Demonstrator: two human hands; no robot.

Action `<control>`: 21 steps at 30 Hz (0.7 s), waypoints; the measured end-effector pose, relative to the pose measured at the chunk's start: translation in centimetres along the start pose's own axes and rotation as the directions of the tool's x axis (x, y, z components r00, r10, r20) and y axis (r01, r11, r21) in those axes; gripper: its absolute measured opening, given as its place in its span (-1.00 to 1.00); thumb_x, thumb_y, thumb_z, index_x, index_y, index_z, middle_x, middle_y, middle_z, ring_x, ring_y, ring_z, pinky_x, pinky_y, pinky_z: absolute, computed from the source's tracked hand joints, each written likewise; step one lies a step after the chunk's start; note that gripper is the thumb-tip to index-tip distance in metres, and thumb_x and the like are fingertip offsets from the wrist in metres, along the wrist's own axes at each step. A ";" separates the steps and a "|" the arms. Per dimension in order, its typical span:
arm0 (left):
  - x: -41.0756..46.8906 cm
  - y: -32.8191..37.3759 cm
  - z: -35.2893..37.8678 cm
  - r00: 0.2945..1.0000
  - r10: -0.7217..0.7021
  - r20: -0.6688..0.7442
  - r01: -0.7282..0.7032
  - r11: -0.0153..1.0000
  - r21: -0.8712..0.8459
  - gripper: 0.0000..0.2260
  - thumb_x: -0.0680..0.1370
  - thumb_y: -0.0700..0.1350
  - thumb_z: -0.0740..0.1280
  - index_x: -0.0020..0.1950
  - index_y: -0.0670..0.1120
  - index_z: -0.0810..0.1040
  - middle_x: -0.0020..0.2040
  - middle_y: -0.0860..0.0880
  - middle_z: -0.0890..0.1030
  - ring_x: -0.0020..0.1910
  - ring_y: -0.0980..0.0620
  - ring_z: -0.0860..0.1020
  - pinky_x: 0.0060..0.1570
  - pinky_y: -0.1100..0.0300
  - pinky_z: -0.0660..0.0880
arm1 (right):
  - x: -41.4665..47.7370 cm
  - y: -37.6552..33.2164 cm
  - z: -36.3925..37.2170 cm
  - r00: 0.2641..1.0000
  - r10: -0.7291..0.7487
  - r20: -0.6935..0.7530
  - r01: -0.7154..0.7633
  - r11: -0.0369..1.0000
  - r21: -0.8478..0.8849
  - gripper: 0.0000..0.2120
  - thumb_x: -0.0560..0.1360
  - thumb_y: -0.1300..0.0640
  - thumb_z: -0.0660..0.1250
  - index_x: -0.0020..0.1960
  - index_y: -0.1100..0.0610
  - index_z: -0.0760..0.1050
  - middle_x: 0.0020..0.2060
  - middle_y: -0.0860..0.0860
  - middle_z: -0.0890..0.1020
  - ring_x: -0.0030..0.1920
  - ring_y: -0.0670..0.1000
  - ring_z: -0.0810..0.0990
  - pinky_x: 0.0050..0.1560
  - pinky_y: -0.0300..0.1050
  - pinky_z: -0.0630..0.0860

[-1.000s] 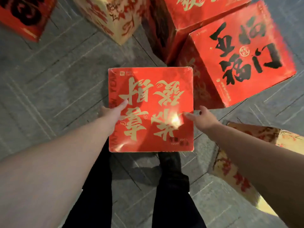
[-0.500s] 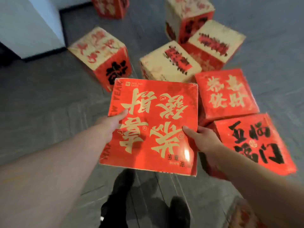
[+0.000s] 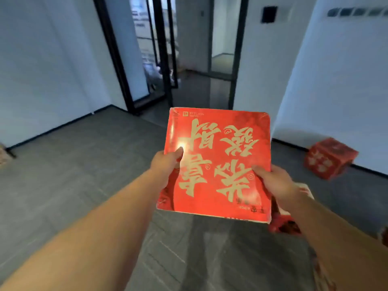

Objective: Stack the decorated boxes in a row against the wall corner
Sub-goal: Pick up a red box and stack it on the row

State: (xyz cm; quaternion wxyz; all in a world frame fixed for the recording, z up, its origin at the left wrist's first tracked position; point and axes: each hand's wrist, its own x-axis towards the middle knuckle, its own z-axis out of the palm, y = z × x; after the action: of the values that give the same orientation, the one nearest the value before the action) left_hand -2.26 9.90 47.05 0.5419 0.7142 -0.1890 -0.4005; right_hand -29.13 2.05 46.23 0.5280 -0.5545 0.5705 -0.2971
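Box (image 3: 216, 162), red with gold characters, is held up in the air over the floor (image 3: 84, 164), face up. Left grip (image 3: 165, 164) pinches its left edge, right grip (image 3: 273, 181) its right edge, thumbs on top. Second box (image 3: 329, 158) sits by the wall (image 3: 336, 80) on the right, well apart

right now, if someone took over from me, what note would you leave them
Left hand: grips the left edge of the red box with gold lettering, thumb on top.
Right hand: grips its right edge, thumb on top.
The box is held in the air above the grey floor.
A second red box sits on the floor by the right wall; another red box shows partly below the right hand.
Done: one box picked up; no row in view.
Left: carry it to the wall corner, set it down, then bring the others.
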 end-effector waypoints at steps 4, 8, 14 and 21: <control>3.1 1.7 -16.9 0.985 0.044 -0.168 -0.061 0.993 -0.096 -0.75 0.48 -0.04 0.41 0.01 -0.21 0.63 -0.11 -0.22 0.68 -0.24 -0.12 0.61 -0.05 -0.08 0.58 | 0.9 -6.8 16.7 0.972 -0.076 0.222 0.073 0.997 0.022 -0.87 0.57 -0.01 0.33 0.05 0.02 0.57 -0.10 0.03 0.73 -0.14 0.06 0.72 -0.06 0.03 0.61; 5.5 -0.5 -32.2 0.934 -0.001 -0.358 -0.064 0.983 -0.171 -0.87 0.54 -0.11 0.38 -0.13 -0.15 0.59 -0.24 -0.16 0.62 -0.36 -0.06 0.54 -0.33 0.14 0.50 | -0.2 -9.9 33.8 0.917 -0.080 0.390 0.088 0.996 -0.003 -0.83 0.54 -0.07 0.34 -0.02 0.02 0.57 -0.12 0.06 0.74 -0.10 0.13 0.73 0.10 0.21 0.59; 8.9 -4.5 -50.0 0.840 -0.150 -0.521 -0.024 0.950 -0.312 -0.86 0.53 -0.11 0.42 -0.15 -0.16 0.56 -0.21 -0.20 0.56 -0.32 -0.06 0.47 -0.29 0.13 0.41 | -1.3 -11.4 54.6 0.828 -0.022 0.561 0.109 0.986 -0.123 -0.83 0.54 -0.06 0.34 -0.02 0.04 0.57 -0.04 0.13 0.71 -0.02 0.19 0.69 0.13 0.24 0.58; 17.7 -8.9 -65.5 0.700 -0.302 -0.647 -0.006 0.904 -0.428 -0.83 0.53 -0.11 0.41 -0.08 -0.21 0.56 -0.27 -0.17 0.58 -0.40 -0.05 0.48 -0.38 0.18 0.43 | 2.3 -13.9 77.6 0.675 0.032 0.737 0.221 0.945 -0.243 -0.73 0.60 -0.04 0.26 0.13 0.12 0.58 -0.13 0.05 0.72 -0.13 0.09 0.70 -0.16 -0.05 0.58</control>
State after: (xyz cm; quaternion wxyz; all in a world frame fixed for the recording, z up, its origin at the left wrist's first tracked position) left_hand 57.96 41.24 38.32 0.6711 0.6993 0.1753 -0.1730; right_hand 47.99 16.15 37.80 0.6009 -0.7319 0.3210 0.0165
